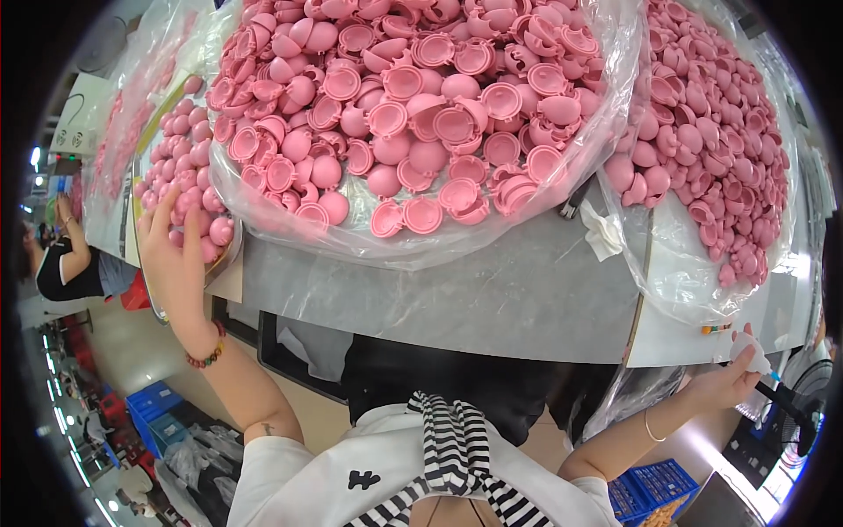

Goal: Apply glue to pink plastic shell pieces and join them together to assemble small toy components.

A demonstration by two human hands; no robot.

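Observation:
My left hand (174, 259) is at the rim of a tray (209, 279) on the left, fingers spread and reaching over the round pink plastic balls (180, 145) in it. It appears to touch the nearest ones without closing on any. At the far right, my right hand (736, 376) pinches a small white crumpled tissue (749, 351) beyond the table corner. Between the hands, a big heap of pink hollow half-shells (421, 127) lies on clear plastic sheeting (378, 250), some cup side up, others dome side up.
A second pink heap (720, 132) fills the right-hand white table. Another crumpled white tissue (602, 233) lies on the grey tabletop (457, 307). A fan (803, 395) stands at the right. Blue crates (654, 487) are on the floor, and another person (68, 250) is at the far left.

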